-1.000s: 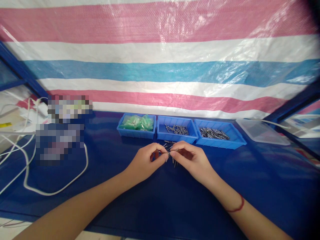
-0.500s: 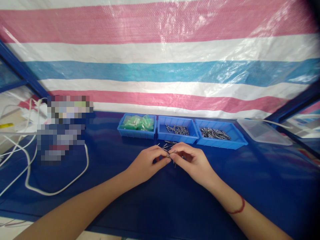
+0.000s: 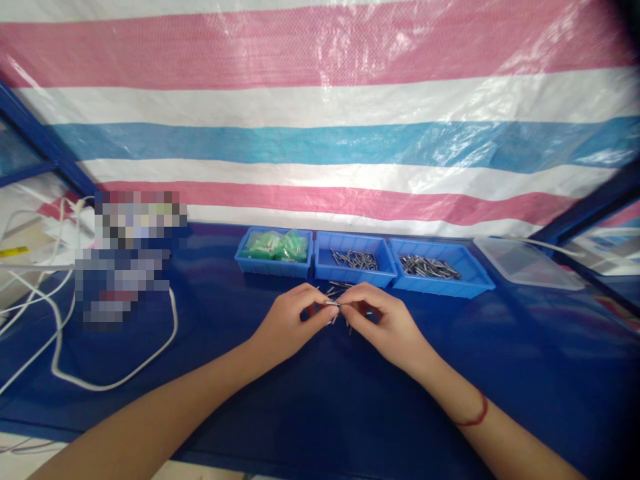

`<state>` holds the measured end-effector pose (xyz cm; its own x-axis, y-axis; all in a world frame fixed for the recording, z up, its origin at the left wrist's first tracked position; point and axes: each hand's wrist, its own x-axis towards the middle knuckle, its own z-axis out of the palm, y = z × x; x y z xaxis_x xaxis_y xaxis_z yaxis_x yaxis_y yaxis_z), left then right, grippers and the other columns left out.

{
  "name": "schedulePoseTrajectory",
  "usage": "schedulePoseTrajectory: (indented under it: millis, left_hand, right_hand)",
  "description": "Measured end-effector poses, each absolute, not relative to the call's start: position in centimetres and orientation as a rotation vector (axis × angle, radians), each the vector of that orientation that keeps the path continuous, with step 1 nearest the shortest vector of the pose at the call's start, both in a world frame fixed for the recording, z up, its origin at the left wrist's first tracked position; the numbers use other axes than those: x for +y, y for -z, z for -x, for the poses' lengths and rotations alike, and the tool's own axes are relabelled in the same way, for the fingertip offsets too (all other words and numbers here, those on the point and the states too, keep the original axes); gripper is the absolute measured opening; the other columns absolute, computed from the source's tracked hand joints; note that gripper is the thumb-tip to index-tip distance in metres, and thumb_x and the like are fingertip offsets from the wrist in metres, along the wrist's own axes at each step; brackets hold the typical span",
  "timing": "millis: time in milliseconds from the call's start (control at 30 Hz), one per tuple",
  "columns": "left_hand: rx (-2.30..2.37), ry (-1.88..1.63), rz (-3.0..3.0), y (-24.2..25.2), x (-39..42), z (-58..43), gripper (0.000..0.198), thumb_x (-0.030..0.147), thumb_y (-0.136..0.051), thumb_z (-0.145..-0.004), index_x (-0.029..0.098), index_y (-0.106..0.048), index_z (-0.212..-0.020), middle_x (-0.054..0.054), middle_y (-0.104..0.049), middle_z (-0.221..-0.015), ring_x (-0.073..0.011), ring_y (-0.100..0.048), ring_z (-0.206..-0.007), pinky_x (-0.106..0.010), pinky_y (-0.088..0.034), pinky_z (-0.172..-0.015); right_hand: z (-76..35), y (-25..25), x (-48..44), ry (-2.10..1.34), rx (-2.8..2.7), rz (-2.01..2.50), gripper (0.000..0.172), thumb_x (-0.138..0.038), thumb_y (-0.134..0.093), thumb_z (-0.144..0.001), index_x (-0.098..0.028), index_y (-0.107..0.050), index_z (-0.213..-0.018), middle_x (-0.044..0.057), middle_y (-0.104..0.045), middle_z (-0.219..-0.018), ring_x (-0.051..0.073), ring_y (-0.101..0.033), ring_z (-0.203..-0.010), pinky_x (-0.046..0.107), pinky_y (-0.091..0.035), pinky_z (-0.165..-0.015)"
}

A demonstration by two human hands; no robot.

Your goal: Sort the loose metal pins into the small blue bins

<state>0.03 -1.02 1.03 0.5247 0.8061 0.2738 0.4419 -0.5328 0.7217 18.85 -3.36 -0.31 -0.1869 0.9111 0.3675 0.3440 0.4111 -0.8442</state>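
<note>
My left hand (image 3: pixel 290 321) and my right hand (image 3: pixel 385 320) meet fingertip to fingertip over the blue table (image 3: pixel 320 393), both pinched on a small metal pin (image 3: pixel 334 304). Under and around the fingers lies a loose heap of metal pins (image 3: pixel 340 292). Just behind stand three blue bins: the left bin (image 3: pixel 274 252) holds green plastic pieces, the middle bin (image 3: pixel 356 259) a few pins, the right bin (image 3: pixel 440 268) many pins.
A white cable (image 3: pixel 100 373) loops across the table's left side beside blurred items. A clear plastic lid (image 3: pixel 527 263) lies at the right of the bins. A striped pink, white and blue tarp (image 3: pixel 320 113) hangs behind the table.
My hands stayed pinched together at the same spot; the fingers shifted slightly around the pin, lower half a second ago and a little higher now.
</note>
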Motion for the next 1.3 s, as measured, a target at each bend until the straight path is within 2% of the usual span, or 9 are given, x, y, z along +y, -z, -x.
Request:
schedulePoseTrajectory:
  millis: [100,233,367,433,533,633,800,1100,1300]
  left_hand:
    - [0.993,-0.767,-2.248,-0.8,-1.0,0.0,0.02,0.034,-0.054,-0.09,0.018,-0.065,-0.091,-0.003,-0.063,-0.086,-0.0148,-0.057,-0.08,-0.027,-0.045,-0.076]
    - [1.035,-0.653,-2.477,-0.4,-1.2,0.1,0.029,0.038,-0.057,-0.087,0.024,-0.064,-0.112,-0.006,-0.061,-0.11,-0.0221,-0.051,-0.104,-0.037,-0.039,-0.092]
    - [1.112,-0.501,-2.566,0.1,-1.3,0.1,0.031,0.041,-0.055,-0.089,0.029,-0.064,-0.115,-0.005,-0.059,-0.119,-0.0254,-0.046,-0.111,-0.041,-0.037,-0.089]
    - [1.125,-0.458,-2.576,0.3,-1.3,0.0,0.028,0.039,-0.052,-0.09,0.029,-0.065,-0.112,-0.004,-0.06,-0.119,-0.0249,-0.047,-0.111,-0.04,-0.036,-0.086]
    - [1.113,-0.438,-2.595,0.4,-1.1,0.0,0.026,0.037,-0.05,-0.092,0.028,-0.066,-0.11,-0.004,-0.06,-0.118,-0.0234,-0.048,-0.107,-0.039,-0.035,-0.084]
    - [1.103,-0.44,-2.605,0.4,-1.0,0.0,0.024,0.035,-0.05,-0.092,0.027,-0.067,-0.108,-0.003,-0.061,-0.115,-0.022,-0.05,-0.103,-0.037,-0.035,-0.083]
    - [1.103,-0.46,-2.617,0.4,-1.1,0.0,0.021,0.032,-0.05,-0.092,0.024,-0.066,-0.103,-0.002,-0.062,-0.112,-0.0208,-0.05,-0.101,-0.036,-0.035,-0.08]
    - [1.146,-0.478,-2.673,0.6,-0.9,0.1,0.015,0.028,-0.052,-0.091,0.022,-0.065,-0.092,-0.001,-0.063,-0.108,-0.0195,-0.052,-0.097,-0.034,-0.033,-0.077]
    - [1.168,-0.496,-2.65,0.6,-0.9,0.1,0.018,0.029,-0.047,-0.094,0.021,-0.062,-0.096,-0.002,-0.061,-0.11,-0.0197,-0.051,-0.099,-0.034,-0.035,-0.079]
  right_hand:
    - [-19.8,0.2,-2.9,-0.625,-1.714,1.169,0.015,-0.032,-0.058,-0.085,-0.021,-0.068,-0.084,0.004,-0.066,-0.08,0.016,-0.06,-0.07,0.029,-0.047,-0.061]
    - [-23.6,0.0,-1.4,-0.281,-1.468,1.46,0.021,-0.037,-0.058,-0.083,-0.021,-0.07,-0.088,0.005,-0.07,-0.084,0.018,-0.061,-0.069,0.031,-0.047,-0.063]
    - [-27.8,0.6,0.1,0.163,-1.414,1.739,0.023,-0.037,-0.059,-0.081,-0.02,-0.073,-0.088,0.005,-0.07,-0.079,0.021,-0.061,-0.069,0.035,-0.045,-0.065]
    - [-28.8,1.1,0.6,0.239,-1.501,1.804,0.024,-0.037,-0.058,-0.082,-0.02,-0.073,-0.088,0.006,-0.071,-0.08,0.024,-0.062,-0.072,0.035,-0.044,-0.065]
    - [-28.8,1.5,0.7,0.259,-1.571,1.825,0.025,-0.038,-0.056,-0.083,-0.022,-0.073,-0.089,0.007,-0.072,-0.084,0.027,-0.063,-0.079,0.037,-0.044,-0.068]
    - [-27.8,1.2,0.2,0.295,-1.583,1.768,0.022,-0.037,-0.055,-0.084,-0.023,-0.072,-0.088,0.007,-0.072,-0.088,0.028,-0.062,-0.086,0.04,-0.044,-0.076]
    - [-25.4,-0.1,-1.0,0.288,-1.688,1.526,0.02,-0.031,-0.052,-0.087,-0.02,-0.069,-0.085,0.007,-0.071,-0.089,0.024,-0.061,-0.087,0.041,-0.043,-0.085]
    - [-21.9,0.1,-2.0,0.082,-1.962,1.231,0.014,-0.024,-0.055,-0.087,-0.019,-0.068,-0.085,0.006,-0.069,-0.087,0.021,-0.059,-0.086,0.038,-0.045,-0.084]
    - [-20.9,0.2,-2.4,-0.036,-2.062,1.175,0.012,-0.023,-0.056,-0.087,-0.02,-0.067,-0.088,0.006,-0.068,-0.088,0.021,-0.059,-0.088,0.038,-0.047,-0.083]
